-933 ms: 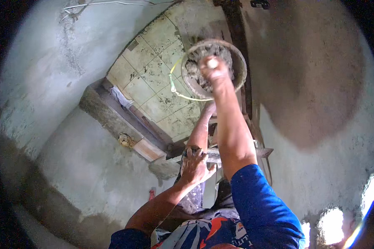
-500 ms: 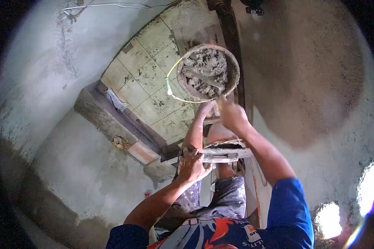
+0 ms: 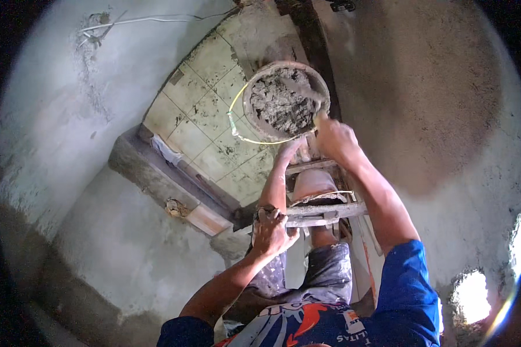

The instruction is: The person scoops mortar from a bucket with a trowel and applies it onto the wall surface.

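Observation:
My right hand (image 3: 338, 139) grips a trowel (image 3: 319, 115) by its handle at the near-right rim of a bucket (image 3: 248, 103). The blade lies among wet grey mortar (image 3: 281, 95) inside. A yellow handle (image 3: 233, 98) loops out to the bucket's left. Below, my left hand (image 3: 272, 234) rests with bent, separated fingers on my left knee, beside a mortar-crusted plank (image 3: 347, 210). My left shin (image 3: 278, 179) reaches up toward the bucket.
A second bucket (image 3: 314, 185) stands behind the plank on a ladder-like frame (image 3: 312, 165). Far below lie dirty floor tiles (image 3: 191, 139) and a ledge (image 3: 150, 173). Plastered walls (image 3: 58, 87) surround me, the right one (image 3: 434, 115) having a large damp brown patch.
My right hand has come back from over the bucket's middle to its near-right rim, trowel in hand. The lower bucket has come into view. My left hand stays on the knee.

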Available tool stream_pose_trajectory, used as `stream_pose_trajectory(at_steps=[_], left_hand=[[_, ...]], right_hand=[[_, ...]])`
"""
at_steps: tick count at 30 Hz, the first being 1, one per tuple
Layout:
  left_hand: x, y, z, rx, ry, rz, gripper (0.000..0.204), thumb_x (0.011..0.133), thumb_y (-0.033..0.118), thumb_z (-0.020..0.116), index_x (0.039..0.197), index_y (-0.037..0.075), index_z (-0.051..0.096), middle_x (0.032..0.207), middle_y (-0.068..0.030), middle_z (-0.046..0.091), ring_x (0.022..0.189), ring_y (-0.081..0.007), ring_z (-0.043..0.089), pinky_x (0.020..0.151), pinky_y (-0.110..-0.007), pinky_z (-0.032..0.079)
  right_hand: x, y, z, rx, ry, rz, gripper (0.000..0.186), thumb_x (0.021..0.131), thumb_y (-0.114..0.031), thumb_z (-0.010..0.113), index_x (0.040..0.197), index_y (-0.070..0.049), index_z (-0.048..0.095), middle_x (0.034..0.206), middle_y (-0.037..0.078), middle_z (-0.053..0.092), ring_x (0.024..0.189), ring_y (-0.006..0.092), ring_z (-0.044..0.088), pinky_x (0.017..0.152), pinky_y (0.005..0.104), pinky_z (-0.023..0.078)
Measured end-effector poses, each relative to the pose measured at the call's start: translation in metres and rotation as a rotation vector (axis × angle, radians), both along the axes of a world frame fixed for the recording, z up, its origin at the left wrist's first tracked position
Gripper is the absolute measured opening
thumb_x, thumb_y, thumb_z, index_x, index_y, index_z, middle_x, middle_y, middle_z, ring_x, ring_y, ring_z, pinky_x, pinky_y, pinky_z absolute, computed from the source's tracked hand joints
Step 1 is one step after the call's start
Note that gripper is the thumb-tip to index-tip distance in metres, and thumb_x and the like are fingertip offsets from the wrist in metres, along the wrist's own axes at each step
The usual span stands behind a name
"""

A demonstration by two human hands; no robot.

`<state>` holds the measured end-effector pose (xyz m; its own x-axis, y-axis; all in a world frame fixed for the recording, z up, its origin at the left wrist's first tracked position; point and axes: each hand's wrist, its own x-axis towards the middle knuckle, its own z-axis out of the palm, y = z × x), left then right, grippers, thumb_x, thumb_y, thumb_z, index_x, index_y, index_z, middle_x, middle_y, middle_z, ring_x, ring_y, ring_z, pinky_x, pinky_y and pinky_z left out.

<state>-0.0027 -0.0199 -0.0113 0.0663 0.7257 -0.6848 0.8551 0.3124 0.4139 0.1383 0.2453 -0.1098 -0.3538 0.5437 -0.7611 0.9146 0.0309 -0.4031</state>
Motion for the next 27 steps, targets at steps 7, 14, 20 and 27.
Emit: stream_pose_trajectory(at_steps=[7, 14, 20, 27], left_hand=[[0.036, 0.027, 0.001, -0.093, -0.005, -0.137, 0.046, 0.075, 0.042, 0.070, 0.096, 0.002, 0.065, 0.108, -0.0183, 0.060, 0.108, -0.0404, 0.052, 0.092, -0.050, 0.045], [0.005, 0.024, 0.011, -0.246, -0.021, -0.076, 0.050, 0.077, 0.045, 0.066, 0.107, 0.004, 0.066, 0.119, -0.0150, 0.060, 0.113, -0.0466, 0.049, 0.090, -0.054, 0.046], [0.006, 0.025, 0.008, -0.208, -0.044, -0.088, 0.051, 0.077, 0.044, 0.066, 0.107, 0.004, 0.066, 0.114, -0.0178, 0.062, 0.115, -0.0472, 0.048, 0.092, -0.055, 0.044], [0.007, 0.026, 0.009, -0.190, 0.028, -0.077, 0.049, 0.076, 0.044, 0.070, 0.100, 0.002, 0.064, 0.106, -0.0190, 0.061, 0.105, -0.0415, 0.054, 0.090, -0.051, 0.045]], right_hand=[[-0.024, -0.023, -0.167, -0.007, -0.306, -0.057, 0.035, 0.092, -0.015, 0.049, 0.117, 0.006, 0.059, 0.114, 0.020, 0.065, 0.097, 0.0299, 0.069, 0.076, 0.0444, 0.058], [-0.016, -0.100, -0.031, -0.019, -0.015, -0.265, 0.057, 0.091, -0.016, 0.049, 0.137, 0.012, 0.032, 0.112, 0.026, 0.063, 0.090, 0.0384, 0.069, 0.088, 0.0465, 0.052], [-0.006, -0.083, -0.103, -0.163, 0.335, 0.049, 0.040, 0.083, -0.017, 0.053, 0.116, 0.006, 0.048, 0.081, 0.016, 0.063, 0.065, 0.0309, 0.061, 0.057, 0.0439, 0.047], [-0.050, -0.069, -0.110, -0.931, 0.570, -1.135, 0.017, 0.091, -0.019, 0.048, 0.085, -0.005, 0.055, 0.067, 0.006, 0.055, 0.053, 0.0159, 0.054, 0.048, 0.0312, 0.047]])
